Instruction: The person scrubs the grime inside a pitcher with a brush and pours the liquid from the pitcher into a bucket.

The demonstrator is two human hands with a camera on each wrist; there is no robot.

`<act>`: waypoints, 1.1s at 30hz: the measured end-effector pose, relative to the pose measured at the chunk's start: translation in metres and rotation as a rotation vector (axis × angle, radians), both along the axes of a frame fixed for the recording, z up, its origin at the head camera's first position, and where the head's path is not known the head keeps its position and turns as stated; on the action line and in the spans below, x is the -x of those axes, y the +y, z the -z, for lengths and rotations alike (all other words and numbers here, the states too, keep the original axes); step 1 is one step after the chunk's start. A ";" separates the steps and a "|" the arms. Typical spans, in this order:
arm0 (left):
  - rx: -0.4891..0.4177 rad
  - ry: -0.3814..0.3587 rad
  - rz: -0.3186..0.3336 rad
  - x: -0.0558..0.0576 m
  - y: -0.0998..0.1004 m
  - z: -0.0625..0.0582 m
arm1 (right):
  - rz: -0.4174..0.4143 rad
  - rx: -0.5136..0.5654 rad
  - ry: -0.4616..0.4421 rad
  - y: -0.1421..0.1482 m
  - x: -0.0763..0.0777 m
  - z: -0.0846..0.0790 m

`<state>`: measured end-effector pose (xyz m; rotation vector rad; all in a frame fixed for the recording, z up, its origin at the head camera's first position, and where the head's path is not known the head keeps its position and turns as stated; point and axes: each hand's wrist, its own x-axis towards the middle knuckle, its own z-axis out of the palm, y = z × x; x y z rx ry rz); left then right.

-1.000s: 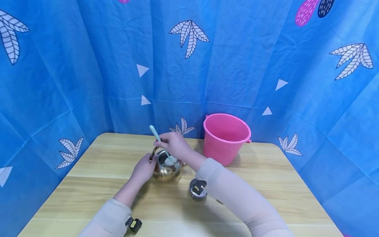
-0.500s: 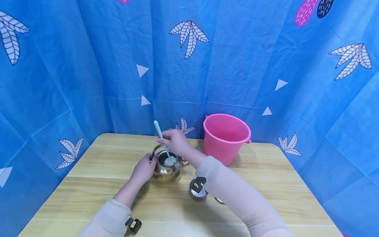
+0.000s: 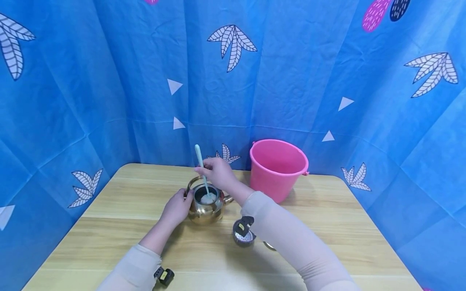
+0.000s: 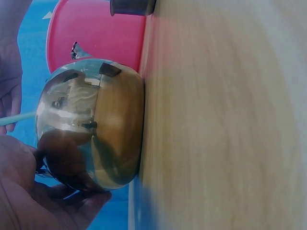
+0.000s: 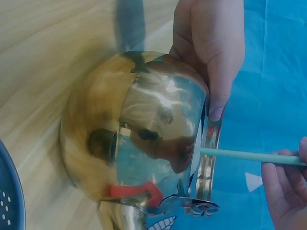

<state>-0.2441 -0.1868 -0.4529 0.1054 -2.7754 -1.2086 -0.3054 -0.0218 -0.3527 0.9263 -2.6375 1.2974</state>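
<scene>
A shiny gold teapot with a raised loop handle stands lidless on the table, its spout toward the right. My left hand holds the handle's left end, thumb on the handle and fingers against the pot's side in the left wrist view. Between right thumb and fingers I pinch a thin, light green cleaning brush; my right hand is above the pot's mouth. The brush stands nearly upright, its whitish round head in the opening. The pot's inner bottom is hidden.
A pink bucket stands behind and right of the teapot. In front sits a small perforated metal strainer. A gold rim, perhaps the lid, shows partly under my right sleeve. Blue patterned cloth surrounds the wooden table.
My right hand has risen slightly and moved right, tilting the brush from a leftward lean to nearly upright. The left hand and teapot have stayed in place.
</scene>
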 end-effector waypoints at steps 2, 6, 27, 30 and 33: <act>0.001 0.003 -0.002 0.000 0.000 0.000 | 0.013 0.009 -0.008 0.001 0.000 0.000; -0.001 0.001 0.001 0.000 0.000 0.000 | 0.028 0.026 -0.044 0.004 0.000 -0.001; -0.001 -0.003 0.002 0.001 -0.001 0.002 | 0.059 0.231 -0.111 0.013 0.003 0.009; 0.004 0.000 0.002 0.002 0.000 0.002 | 0.067 0.258 -0.126 0.014 0.004 0.010; -0.002 -0.006 0.001 0.002 0.000 0.002 | 0.076 0.282 -0.145 0.014 0.003 0.012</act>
